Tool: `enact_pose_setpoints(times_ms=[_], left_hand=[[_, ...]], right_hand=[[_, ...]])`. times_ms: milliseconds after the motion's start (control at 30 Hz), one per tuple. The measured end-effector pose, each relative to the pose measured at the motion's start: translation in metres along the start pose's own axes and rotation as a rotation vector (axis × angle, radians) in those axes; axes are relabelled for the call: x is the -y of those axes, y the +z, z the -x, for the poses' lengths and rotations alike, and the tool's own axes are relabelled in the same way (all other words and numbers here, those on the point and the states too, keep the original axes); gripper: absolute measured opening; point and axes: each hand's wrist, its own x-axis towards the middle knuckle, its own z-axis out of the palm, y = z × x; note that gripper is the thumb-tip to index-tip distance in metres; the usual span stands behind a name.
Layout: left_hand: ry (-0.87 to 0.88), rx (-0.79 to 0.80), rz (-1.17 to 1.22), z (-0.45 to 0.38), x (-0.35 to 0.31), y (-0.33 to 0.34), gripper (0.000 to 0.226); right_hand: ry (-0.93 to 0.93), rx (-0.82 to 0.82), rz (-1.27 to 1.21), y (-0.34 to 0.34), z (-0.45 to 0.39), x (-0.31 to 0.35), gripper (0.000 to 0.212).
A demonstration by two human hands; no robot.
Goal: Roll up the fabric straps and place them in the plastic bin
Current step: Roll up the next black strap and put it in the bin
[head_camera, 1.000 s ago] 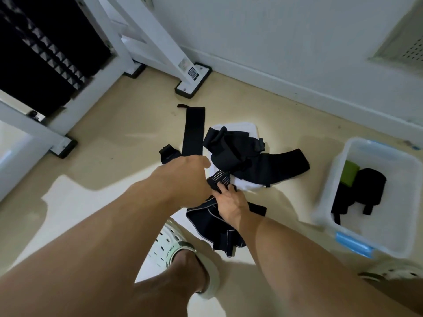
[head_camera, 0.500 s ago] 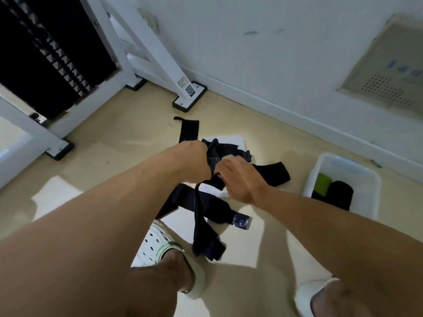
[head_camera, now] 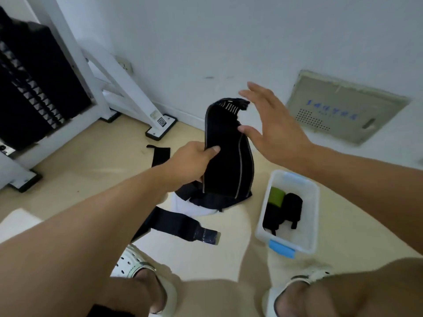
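Observation:
My left hand (head_camera: 192,159) grips the left edge of a wide black fabric strap (head_camera: 229,154) with grey piping, held upright above the floor. My right hand (head_camera: 272,126) is spread beside the strap's upper right, thumb touching its edge, holding nothing. Another black strap (head_camera: 183,225) with a shiny end lies flat on the floor below. A third black strap (head_camera: 160,154) lies further back. More black fabric (head_camera: 206,197) is heaped on a white lid (head_camera: 183,205). The clear plastic bin (head_camera: 311,216) on the right holds a black roll (head_camera: 291,207) and a green roll (head_camera: 277,195).
A white machine frame (head_camera: 128,88) with black-footed legs and a dark weight stack (head_camera: 34,88) stands at the left. The white wall with a vent panel (head_camera: 338,108) rises close behind. My feet in white clogs (head_camera: 135,266) stand on the beige floor.
My left hand lifted the wide piped strap up off the pile. My right hand let go and spread out beside its top. The other strap dropped flat onto the floor.

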Motion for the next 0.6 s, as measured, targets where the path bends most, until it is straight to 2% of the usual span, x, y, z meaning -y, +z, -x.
enact_pose_setpoints(times_ms=[33, 100, 167, 233, 300, 433, 600], left_hand=[[-0.002, -0.019, 0.109, 0.001, -0.005, 0.002, 0.035], [-0.013, -0.054, 0.288, 0.001, -0.012, 0.006, 0.033], [-0.022, -0.069, 0.437, 0.002, -0.018, 0.01, 0.031], [-0.043, -0.095, 0.565, 0.001, -0.024, 0.014, 0.031], [-0.075, -0.151, 0.654, -0.002, -0.026, 0.018, 0.032], [-0.136, -0.323, 0.782, -0.01, -0.029, 0.023, 0.023], [-0.207, -0.482, 0.888, -0.02, -0.029, 0.017, 0.02]], right_hand=[[0.091, -0.015, -0.059, -0.007, 0.004, 0.004, 0.059], [0.294, -0.017, -0.219, -0.013, 0.014, 0.008, 0.052], [0.559, 0.178, -0.49, -0.013, 0.025, 0.011, 0.052], [0.698, 0.464, -0.749, -0.007, 0.036, 0.008, 0.059], [0.697, 0.613, -0.899, 0.002, 0.047, 0.004, 0.055], [0.695, 0.675, -1.066, 0.013, 0.052, -0.003, 0.037], [0.699, 0.768, -1.068, 0.014, 0.045, -0.007, 0.043]])
